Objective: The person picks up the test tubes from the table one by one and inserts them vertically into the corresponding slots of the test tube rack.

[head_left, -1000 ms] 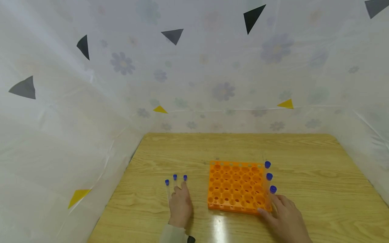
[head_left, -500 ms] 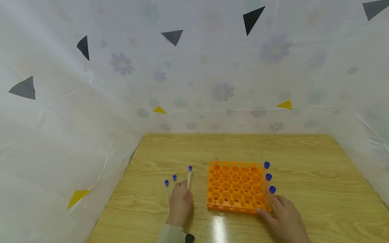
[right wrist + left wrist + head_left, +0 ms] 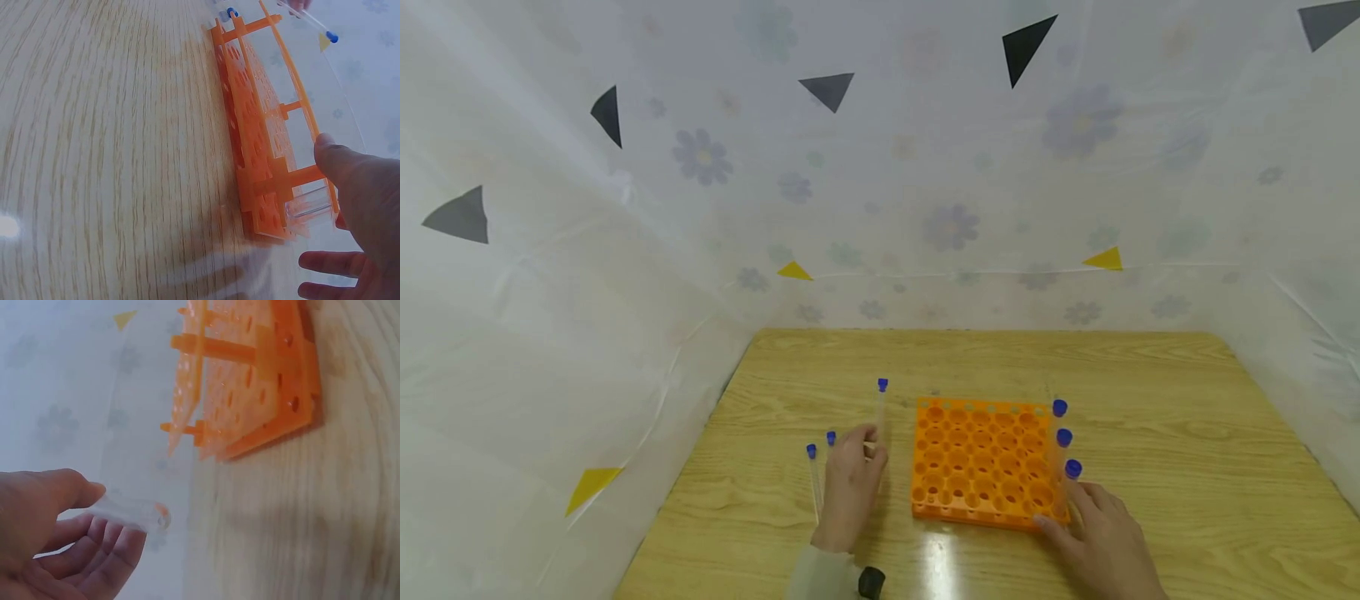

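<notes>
My left hand [image 3: 850, 487] pinches a clear test tube [image 3: 881, 412] with a blue cap, left of the orange test tube rack [image 3: 977, 515]. In the left wrist view the rounded end of this tube [image 3: 134, 514] sticks out between thumb and fingers, clear of the table. My right hand [image 3: 1108, 533] grips the near right corner of the rack, its thumb [image 3: 331, 156] on the top plate in the right wrist view; two other fingers [image 3: 331, 262] stretch out free. Three blue-capped tubes [image 3: 1064, 437] stand along the rack's right side.
Two more blue-capped tubes [image 3: 813, 479] lie on the wooden table [image 3: 1000, 362] to the left, the nearer one partly behind my left hand. White flower-patterned sheeting [image 3: 880, 192] surrounds the table at the back and sides.
My left hand has taken hold of the rightmost loose tube and raised it from the table, moving it a little right toward the rack. The right hand and rack have stayed put.
</notes>
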Motion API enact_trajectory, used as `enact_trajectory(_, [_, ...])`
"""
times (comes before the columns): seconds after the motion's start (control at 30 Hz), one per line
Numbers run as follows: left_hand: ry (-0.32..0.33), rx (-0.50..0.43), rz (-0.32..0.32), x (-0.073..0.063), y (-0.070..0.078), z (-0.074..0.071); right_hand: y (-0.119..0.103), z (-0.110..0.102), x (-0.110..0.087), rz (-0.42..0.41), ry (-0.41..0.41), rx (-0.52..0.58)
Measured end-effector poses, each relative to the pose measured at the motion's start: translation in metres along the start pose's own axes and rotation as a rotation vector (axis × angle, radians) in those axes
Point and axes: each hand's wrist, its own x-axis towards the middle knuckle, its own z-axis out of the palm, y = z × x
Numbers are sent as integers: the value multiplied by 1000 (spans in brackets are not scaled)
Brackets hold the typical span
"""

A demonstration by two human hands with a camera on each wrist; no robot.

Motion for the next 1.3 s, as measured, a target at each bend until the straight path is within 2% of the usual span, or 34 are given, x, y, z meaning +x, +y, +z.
enact_trajectory(0.27, [-12,-178,-13,3,19,0,0,0,-1,1,-2,8])
enact_trajectory(0.5, [-30,-274,71,0,31,9,-2,-1,-1,4,-9,14])
enact_trajectory(0.63, [-84,-336,95,-3,39,14,-2,-1,-1,7,-7,11])
enact_trajectory(0.8, [-108,-351,153,-6,49,20,-2,0,-1,11,-6,13])
enact_trajectory(1.1, [-192,-452,142,-13,69,34,-1,-1,0,23,-22,23])
enact_trajectory(1.3, [-209,-476,218,-17,79,44,-1,-1,0,19,-18,24])
